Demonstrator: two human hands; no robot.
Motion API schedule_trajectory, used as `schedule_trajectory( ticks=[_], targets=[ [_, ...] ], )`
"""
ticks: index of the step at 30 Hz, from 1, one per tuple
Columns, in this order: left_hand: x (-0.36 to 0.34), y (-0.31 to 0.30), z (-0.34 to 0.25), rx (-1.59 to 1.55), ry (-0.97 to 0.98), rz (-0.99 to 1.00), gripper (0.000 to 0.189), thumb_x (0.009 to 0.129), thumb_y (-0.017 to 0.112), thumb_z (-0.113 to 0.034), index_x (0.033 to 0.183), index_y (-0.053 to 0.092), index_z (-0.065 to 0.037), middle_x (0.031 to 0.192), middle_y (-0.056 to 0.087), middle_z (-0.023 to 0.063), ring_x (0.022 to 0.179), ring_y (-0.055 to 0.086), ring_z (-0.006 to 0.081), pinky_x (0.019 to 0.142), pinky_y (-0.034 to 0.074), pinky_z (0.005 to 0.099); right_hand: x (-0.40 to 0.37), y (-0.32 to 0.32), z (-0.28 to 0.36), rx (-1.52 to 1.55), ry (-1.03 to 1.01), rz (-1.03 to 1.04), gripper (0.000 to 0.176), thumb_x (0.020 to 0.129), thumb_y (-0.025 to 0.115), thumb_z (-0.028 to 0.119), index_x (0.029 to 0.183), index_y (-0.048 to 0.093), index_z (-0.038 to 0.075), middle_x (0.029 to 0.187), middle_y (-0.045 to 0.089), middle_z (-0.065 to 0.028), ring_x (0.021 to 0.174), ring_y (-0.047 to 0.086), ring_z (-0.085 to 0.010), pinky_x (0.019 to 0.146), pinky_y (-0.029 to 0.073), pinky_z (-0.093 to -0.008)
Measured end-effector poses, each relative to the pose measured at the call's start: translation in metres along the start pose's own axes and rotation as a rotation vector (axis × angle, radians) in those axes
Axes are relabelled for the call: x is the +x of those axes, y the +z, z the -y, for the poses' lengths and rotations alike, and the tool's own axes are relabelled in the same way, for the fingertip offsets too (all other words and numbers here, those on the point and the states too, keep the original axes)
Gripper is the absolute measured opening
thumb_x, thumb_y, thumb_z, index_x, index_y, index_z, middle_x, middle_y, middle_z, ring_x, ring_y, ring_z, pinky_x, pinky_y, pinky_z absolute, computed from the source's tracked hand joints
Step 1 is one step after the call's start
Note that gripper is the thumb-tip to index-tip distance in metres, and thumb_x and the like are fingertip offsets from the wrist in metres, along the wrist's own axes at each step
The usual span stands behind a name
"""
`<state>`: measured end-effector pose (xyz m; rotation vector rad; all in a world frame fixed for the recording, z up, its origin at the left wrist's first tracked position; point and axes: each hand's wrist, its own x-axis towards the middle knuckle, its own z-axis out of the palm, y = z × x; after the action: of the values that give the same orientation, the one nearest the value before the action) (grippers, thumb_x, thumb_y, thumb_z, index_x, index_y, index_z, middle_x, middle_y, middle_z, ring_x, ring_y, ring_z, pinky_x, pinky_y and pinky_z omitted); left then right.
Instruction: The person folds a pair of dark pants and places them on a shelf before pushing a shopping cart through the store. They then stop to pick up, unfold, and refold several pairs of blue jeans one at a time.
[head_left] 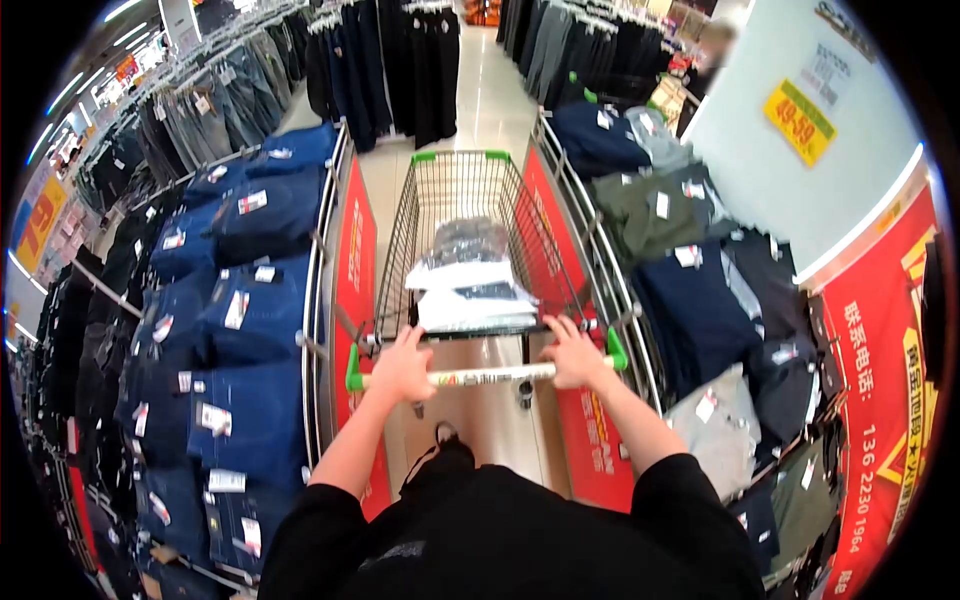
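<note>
A wire shopping cart (440,190) with green corner caps stands right in front of me. Its white handle (490,375) has printed lettering and green ends. My left hand (402,368) holds the handle toward its left end, thumb pointing inward. Toward the other end, my right hand (576,355) grips the same bar, its fingers reaching forward over it. Inside the basket lies a stack of plastic-wrapped packages (465,260), dark and clear at the back and white in front.
Display bins flank the cart closely: folded blue jeans (255,300) on the left, folded dark, green and grey clothes (690,290) on the right. Red panels (355,250) line the bins. Ahead, hanging trousers (430,70) stand beside a tiled aisle (490,80). A person (712,50) is at the upper right.
</note>
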<state>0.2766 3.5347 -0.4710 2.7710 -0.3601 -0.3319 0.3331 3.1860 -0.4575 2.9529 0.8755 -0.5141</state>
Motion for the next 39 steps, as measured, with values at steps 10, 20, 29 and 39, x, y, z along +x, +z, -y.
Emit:
schedule_trajectory(
  ticks=[10, 20, 29, 39],
  targets=[
    [0.155, -0.055, 0.112, 0.044, 0.167, -0.041, 0.077, 0.067, 0.069, -0.076, 0.103, 0.072, -0.008, 0.147, 0.042, 0.0211, 0.14, 0.035, 0.0386, 0.1, 0.048, 0.0497, 0.171, -0.044, -0.04, -0.006, -0.051, -0.039, 0.057, 0.067, 0.075, 0.05, 0.118, 0.07, 0.024, 0.158, 0.026, -0.0211, 0.146, 0.019, -0.0437, 0.109, 0.03, -0.0638],
    [0.31, -0.099, 0.204, -0.082, 0.035, -0.222, 0.054, 0.086, 0.062, -0.054, 0.116, 0.064, -0.009, 0.136, 0.055, 0.0079, 0.129, 0.05, 0.0266, 0.095, 0.052, 0.0461, 0.334, -0.09, -0.073, 0.056, -0.006, -0.046, 0.051, 0.068, 0.074, 0.04, 0.116, 0.072, 0.022, 0.156, 0.026, -0.0242, 0.145, 0.021, -0.0466, 0.108, 0.035, -0.0588],
    [0.416, -0.14, 0.253, -0.092, -0.026, -0.192, 0.036, 0.086, 0.065, -0.045, 0.099, 0.067, -0.012, 0.139, 0.055, 0.0074, 0.134, 0.048, 0.0284, 0.096, 0.052, 0.0448, 0.442, -0.133, -0.108, 0.123, 0.013, -0.124, 0.047, 0.063, 0.076, 0.031, 0.107, 0.074, 0.016, 0.152, 0.033, -0.0229, 0.142, 0.026, -0.0448, 0.103, 0.043, -0.0559],
    [0.515, -0.158, 0.285, -0.108, -0.072, -0.224, 0.03, 0.083, 0.066, -0.039, 0.083, 0.069, -0.01, 0.139, 0.055, 0.0066, 0.134, 0.047, 0.0256, 0.091, 0.054, 0.0438, 0.552, -0.156, -0.173, 0.118, -0.032, -0.128, 0.047, 0.061, 0.076, 0.03, 0.105, 0.075, 0.015, 0.151, 0.036, -0.0226, 0.142, 0.03, -0.0439, 0.099, 0.049, -0.0517]
  ],
)
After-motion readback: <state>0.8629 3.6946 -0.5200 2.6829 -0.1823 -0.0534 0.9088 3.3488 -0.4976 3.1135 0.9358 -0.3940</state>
